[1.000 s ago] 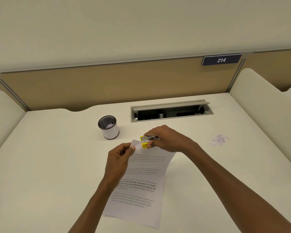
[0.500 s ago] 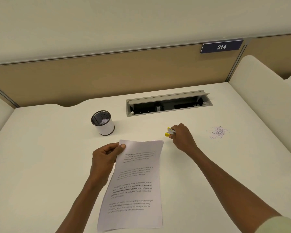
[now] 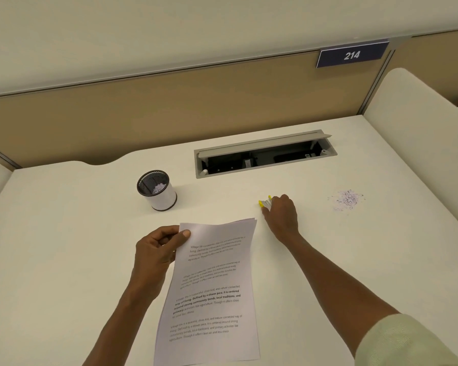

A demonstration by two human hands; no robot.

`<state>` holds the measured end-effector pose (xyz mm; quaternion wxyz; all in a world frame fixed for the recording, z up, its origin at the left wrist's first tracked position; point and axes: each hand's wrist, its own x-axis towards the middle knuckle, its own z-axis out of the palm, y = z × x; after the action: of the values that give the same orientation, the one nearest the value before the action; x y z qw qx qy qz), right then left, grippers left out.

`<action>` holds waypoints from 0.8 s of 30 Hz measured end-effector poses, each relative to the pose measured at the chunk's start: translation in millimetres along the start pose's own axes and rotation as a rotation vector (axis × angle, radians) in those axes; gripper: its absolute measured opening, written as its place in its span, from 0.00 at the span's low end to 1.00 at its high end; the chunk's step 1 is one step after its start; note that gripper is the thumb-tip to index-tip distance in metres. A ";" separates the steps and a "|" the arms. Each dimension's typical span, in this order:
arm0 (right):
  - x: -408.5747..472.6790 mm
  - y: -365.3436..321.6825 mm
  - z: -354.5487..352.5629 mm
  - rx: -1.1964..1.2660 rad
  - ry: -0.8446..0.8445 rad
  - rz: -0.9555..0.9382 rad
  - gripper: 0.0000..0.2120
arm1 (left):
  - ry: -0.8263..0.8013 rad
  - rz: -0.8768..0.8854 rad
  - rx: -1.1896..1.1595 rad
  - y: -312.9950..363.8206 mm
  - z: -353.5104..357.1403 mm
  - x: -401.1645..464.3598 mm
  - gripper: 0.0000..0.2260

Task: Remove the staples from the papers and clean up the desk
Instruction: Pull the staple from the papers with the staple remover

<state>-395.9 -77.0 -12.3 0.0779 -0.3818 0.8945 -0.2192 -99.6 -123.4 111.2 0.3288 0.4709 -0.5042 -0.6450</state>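
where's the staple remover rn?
Head view: yellow-and-metal staple remover held on the desk by the right hand, right of the stapled papers.

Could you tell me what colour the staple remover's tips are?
Yellow, on the staple remover, seen in the head view.

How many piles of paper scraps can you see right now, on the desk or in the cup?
2. One loose pile lies on the desk right of the right hand; another sits inside the mesh cup. More may be hidden deeper in the cup.

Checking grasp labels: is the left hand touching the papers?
Touching. The head view shows the left hand pinching the papers at their top left corner, thumb on top.
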 end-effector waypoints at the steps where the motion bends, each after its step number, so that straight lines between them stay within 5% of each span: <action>1: 0.6 -0.1 2.9 0.008 -0.009 0.007 0.14 | -0.017 -0.002 -0.001 0.4 -1.2 0.3 0.07; 7: -4.4 -3.9 2.1 -0.053 0.128 -0.019 0.17 | -0.087 0.006 -0.012 1.8 -7.3 2.4 0.14; 9: -15.9 -17.0 -4.4 0.204 0.154 -0.080 0.20 | -0.111 0.003 -0.032 1.4 -6.4 2.5 0.15; 12: -41.4 -49.4 -26.9 0.816 -0.268 0.107 0.29 | -0.124 -0.043 -0.055 0.0 -4.4 0.9 0.15; 15: -63.9 -60.3 -38.1 1.152 -0.669 0.210 0.30 | -0.117 -0.084 -0.046 1.0 -7.3 -2.4 0.13; 17: -73.6 -56.5 -36.6 1.297 -0.735 0.200 0.27 | -0.100 -0.076 -0.037 2.7 -8.5 -4.1 0.11; 20: -79.8 -49.7 -35.4 1.464 -0.783 0.230 0.34 | -0.038 -0.055 -0.044 8.4 -8.9 -7.7 0.03; 24: -81.4 -44.2 -44.6 1.492 -0.841 0.228 0.35 | -0.102 0.016 0.014 17.0 -14.5 -14.6 0.08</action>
<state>-324.2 -30.8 45.1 0.6543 -0.1884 0.4464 -0.5806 -81.9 -119.9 130.8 0.3046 0.4355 -0.5287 -0.6618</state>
